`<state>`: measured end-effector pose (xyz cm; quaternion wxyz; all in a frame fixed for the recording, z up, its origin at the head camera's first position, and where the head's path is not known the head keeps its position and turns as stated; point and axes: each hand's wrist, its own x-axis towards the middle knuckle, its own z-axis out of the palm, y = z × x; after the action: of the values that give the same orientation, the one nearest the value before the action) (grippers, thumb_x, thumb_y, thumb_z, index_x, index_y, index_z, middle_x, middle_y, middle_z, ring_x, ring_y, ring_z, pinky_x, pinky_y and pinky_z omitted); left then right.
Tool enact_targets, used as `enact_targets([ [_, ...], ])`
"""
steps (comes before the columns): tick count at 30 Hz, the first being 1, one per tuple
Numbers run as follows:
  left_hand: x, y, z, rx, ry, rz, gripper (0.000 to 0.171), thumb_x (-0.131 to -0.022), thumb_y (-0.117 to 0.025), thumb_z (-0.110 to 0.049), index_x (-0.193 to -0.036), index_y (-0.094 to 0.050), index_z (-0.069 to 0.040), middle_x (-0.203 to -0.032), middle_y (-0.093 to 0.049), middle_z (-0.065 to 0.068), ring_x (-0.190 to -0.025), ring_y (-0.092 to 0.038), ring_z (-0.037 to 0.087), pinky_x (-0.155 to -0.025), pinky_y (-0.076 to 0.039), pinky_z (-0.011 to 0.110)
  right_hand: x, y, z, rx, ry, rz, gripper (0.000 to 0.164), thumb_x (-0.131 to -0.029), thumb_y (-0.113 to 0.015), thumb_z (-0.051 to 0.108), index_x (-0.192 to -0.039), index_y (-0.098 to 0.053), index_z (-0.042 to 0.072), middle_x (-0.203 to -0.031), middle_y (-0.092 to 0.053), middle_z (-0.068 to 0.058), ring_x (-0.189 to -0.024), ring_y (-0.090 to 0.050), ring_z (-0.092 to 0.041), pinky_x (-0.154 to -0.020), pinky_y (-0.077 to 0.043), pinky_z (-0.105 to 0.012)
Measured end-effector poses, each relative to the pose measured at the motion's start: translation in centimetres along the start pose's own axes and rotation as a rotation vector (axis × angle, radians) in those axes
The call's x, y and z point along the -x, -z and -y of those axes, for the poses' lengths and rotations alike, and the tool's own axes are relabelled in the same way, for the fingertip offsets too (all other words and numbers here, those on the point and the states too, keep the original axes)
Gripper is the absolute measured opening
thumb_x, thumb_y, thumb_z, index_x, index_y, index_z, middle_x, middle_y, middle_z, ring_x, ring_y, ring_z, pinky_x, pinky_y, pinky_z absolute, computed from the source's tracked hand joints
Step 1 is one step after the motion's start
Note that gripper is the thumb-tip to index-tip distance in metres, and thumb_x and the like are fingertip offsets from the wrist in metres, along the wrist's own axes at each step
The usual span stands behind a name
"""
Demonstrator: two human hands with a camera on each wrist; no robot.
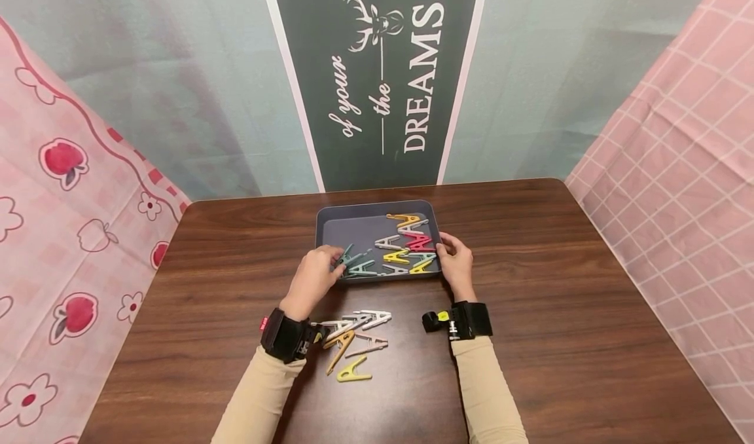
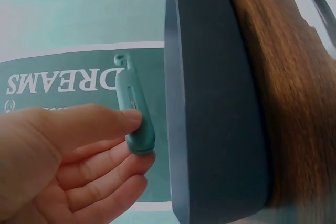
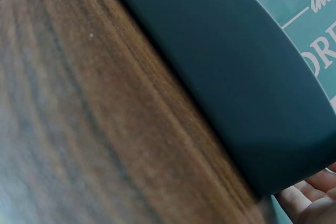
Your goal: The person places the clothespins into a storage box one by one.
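Note:
Over the front left corner of the dark grey tray (image 1: 353, 226), my left hand (image 1: 318, 270) pinches a green clothespin (image 2: 135, 111) between thumb and fingers. Another green clothespin (image 1: 362, 269) lies just below it in the tray. My right hand (image 1: 457, 264) holds the tray's right wall near the front corner; in the right wrist view only part of its fingers (image 3: 296, 201) shows by the tray's outer side. Along the tray's right half lie several clothespins, among them a red one (image 1: 419, 241), a yellow one (image 1: 396, 256) and an orange one (image 1: 404, 219).
In front of the tray, on the brown wooden table (image 1: 548, 313), several loose clothespins lie near my left wrist: a white one (image 1: 377, 317), an orange one (image 1: 340, 349), a pink one (image 1: 368, 344) and a yellow one (image 1: 353, 370). Fabric backdrops (image 1: 224, 103) stand behind and at both sides.

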<state>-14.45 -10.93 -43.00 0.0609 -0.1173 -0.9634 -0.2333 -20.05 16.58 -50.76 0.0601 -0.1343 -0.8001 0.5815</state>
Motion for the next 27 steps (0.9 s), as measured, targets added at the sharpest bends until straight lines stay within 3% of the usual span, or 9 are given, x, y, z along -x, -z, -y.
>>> enact_targets([
  [11,-0.7,-0.3,0.8,-0.057,0.01,-0.042,0.025,-0.084,-0.072,-0.009,-0.107,-0.07,0.0,-0.092,-0.071,0.013,-0.086,-0.069,0.025,-0.074,-0.057,0.039,0.0,0.1,0.1,0.008,-0.018,0.005,0.032,-0.094,-0.057,0.006,-0.125,-0.062,0.002,-0.127,-0.063,-0.022,-0.114,-0.063,-0.031,-0.083,-0.044,-0.018],
  [19,-0.9,-0.8,1.2,-0.124,0.034,-0.081,0.022,-0.083,-0.072,-0.007,-0.103,-0.07,0.001,-0.093,-0.071,0.014,-0.083,-0.07,0.031,-0.068,-0.057,0.044,0.0,0.0,0.1,0.0,-0.012,0.011,0.031,-0.095,-0.056,0.006,-0.125,-0.062,0.001,-0.128,-0.063,-0.022,-0.114,-0.063,-0.032,-0.094,-0.048,-0.036],
  [27,-0.9,-2.1,1.7,-0.222,0.036,-0.109,0.012,-0.08,-0.071,-0.001,-0.092,-0.068,0.003,-0.084,-0.067,0.016,-0.079,-0.068,0.035,-0.063,-0.057,0.044,-0.1,-0.1,0.0,0.002,-0.005,0.004,0.031,-0.095,-0.056,0.005,-0.125,-0.062,0.001,-0.128,-0.063,-0.022,-0.114,-0.063,-0.033,-0.095,-0.047,-0.037],
])
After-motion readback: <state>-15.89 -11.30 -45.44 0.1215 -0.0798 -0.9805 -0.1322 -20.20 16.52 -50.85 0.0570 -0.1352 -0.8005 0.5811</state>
